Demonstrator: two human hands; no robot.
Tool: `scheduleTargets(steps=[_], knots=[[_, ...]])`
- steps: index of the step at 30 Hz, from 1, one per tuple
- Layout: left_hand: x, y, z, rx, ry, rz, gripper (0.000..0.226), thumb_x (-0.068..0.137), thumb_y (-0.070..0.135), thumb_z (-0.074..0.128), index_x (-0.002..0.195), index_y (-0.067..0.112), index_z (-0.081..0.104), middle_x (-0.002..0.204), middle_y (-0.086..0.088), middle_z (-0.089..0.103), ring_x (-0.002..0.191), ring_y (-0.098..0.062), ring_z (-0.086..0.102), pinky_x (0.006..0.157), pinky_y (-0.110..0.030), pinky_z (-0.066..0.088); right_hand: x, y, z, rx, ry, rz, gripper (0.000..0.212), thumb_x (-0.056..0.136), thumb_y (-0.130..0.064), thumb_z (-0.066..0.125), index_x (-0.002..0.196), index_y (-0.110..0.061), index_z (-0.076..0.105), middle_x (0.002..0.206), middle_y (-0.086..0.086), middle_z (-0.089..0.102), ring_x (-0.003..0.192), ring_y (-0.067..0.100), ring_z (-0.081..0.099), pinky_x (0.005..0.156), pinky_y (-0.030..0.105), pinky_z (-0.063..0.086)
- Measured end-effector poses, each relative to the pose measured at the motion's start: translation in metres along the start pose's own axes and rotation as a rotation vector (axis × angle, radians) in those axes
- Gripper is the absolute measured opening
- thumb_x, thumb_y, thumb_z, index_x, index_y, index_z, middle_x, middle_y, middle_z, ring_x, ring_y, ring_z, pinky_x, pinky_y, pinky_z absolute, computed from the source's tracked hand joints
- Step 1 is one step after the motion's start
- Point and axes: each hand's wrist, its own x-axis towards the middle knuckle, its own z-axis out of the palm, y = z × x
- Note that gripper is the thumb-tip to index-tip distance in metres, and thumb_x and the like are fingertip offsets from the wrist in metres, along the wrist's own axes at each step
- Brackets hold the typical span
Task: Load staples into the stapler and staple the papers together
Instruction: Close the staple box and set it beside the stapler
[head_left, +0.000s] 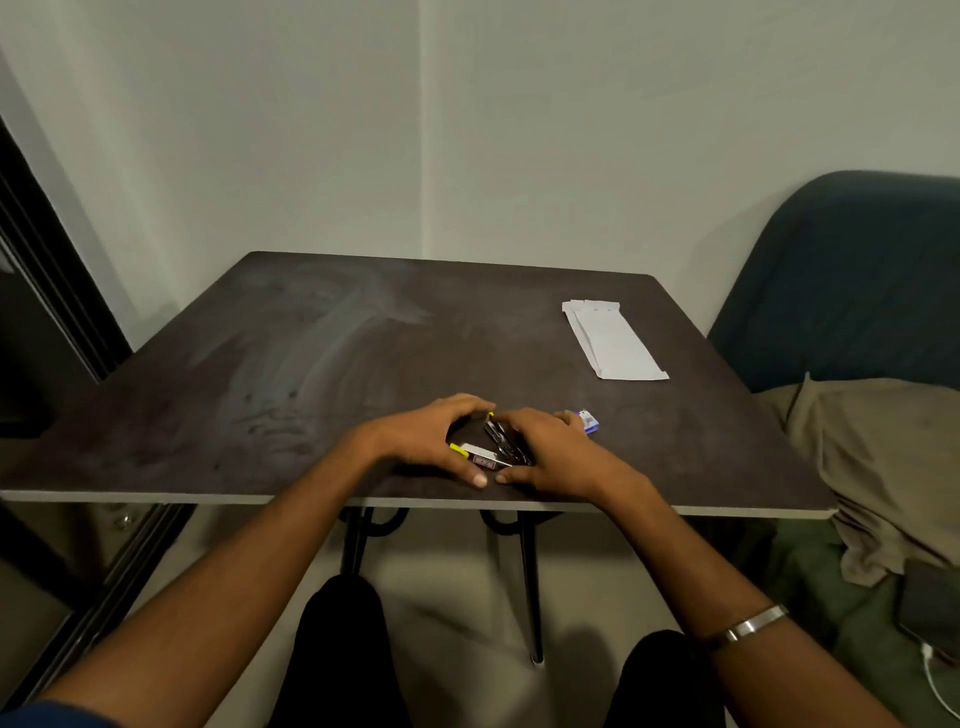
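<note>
This is looking like a room in a home, not an office. A small dark table (363, 332) is standing in a corner of plain pale walls (571, 130). A dark blue cushioned seat (852, 270) is sitting just beside it on the right, with an olive cloth (883, 457) lying rumpled there. A phone (930, 608) is lying near the cloth with a white cable (935, 680) running from it. A dark door frame (47, 260) is running along the left.

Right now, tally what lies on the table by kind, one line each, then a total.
Stapler, between both hands: 1
Staple box, blue and white: 1
Folded white papers, in one pile: 1
Total: 3
</note>
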Motion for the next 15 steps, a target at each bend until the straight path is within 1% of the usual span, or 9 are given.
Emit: scheduleTargets(steps=[3, 5, 8, 11, 13, 15], knots=[[0.003, -0.001, -0.001, 0.066, 0.061, 0.04, 0.096, 0.064, 0.037, 0.086, 0.144, 0.019, 0.036, 0.143, 0.005, 0.041, 0.131, -0.011, 0.039, 0.114, -0.029, 0.031, 0.002, 0.0, 0.001, 0.011, 0.074, -0.001, 0.063, 0.079, -0.036, 0.071, 0.135, -0.03, 0.042, 0.123, -0.006, 0.061, 0.115, 0.016, 0.055, 0.096, 0.035, 0.025], [0.005, 0.0, -0.003, 0.029, 0.08, 0.054, 0.087, 0.066, 0.028, 0.086, 0.141, 0.017, 0.041, 0.138, 0.002, 0.046, 0.128, -0.011, 0.044, 0.113, -0.027, 0.034, 0.003, 0.002, 0.001, 0.02, 0.093, 0.002, 0.06, 0.08, -0.035, 0.069, 0.134, -0.03, 0.043, 0.117, -0.006, 0.064, 0.109, 0.015, 0.057, 0.093, 0.033, 0.025], [0.008, -0.001, -0.007, -0.046, 0.094, 0.047, 0.077, 0.068, 0.019, 0.085, 0.136, 0.015, 0.048, 0.133, 0.001, 0.053, 0.123, -0.012, 0.051, 0.106, -0.024, 0.039, 0.009, 0.005, 0.0, 0.021, 0.116, 0.007, 0.055, 0.081, -0.036, 0.069, 0.13, -0.03, 0.045, 0.107, -0.008, 0.065, 0.102, 0.015, 0.059, 0.091, 0.033, 0.025], [0.011, -0.004, -0.009, -0.073, 0.147, 0.043, 0.073, 0.068, 0.018, 0.084, 0.133, 0.015, 0.051, 0.13, 0.002, 0.055, 0.117, -0.01, 0.054, 0.099, -0.019, 0.04, 0.019, 0.007, -0.002, 0.017, 0.124, 0.023, 0.052, 0.082, -0.035, 0.069, 0.128, -0.031, 0.045, 0.098, -0.01, 0.063, 0.096, 0.013, 0.06, 0.091, 0.034, 0.027], [0.011, -0.006, -0.011, -0.09, 0.183, 0.044, 0.072, 0.068, 0.019, 0.085, 0.132, 0.015, 0.052, 0.127, 0.003, 0.056, 0.114, -0.009, 0.054, 0.098, -0.019, 0.042, 0.025, 0.007, -0.003, 0.025, 0.132, 0.037, 0.054, 0.082, -0.035, 0.069, 0.13, -0.031, 0.045, 0.1, -0.01, 0.062, 0.098, 0.014, 0.059, 0.09, 0.032, 0.023], [0.009, -0.01, -0.013, -0.089, 0.217, 0.046, 0.07, 0.068, 0.021, 0.085, 0.13, 0.016, 0.054, 0.124, 0.005, 0.056, 0.111, -0.008, 0.055, 0.095, -0.018, 0.044, 0.031, 0.007, -0.003, 0.04, 0.148, 0.04, 0.056, 0.082, -0.034, 0.069, 0.132, -0.03, 0.045, 0.105, -0.009, 0.062, 0.102, 0.014, 0.059, 0.091, 0.032, 0.022]])
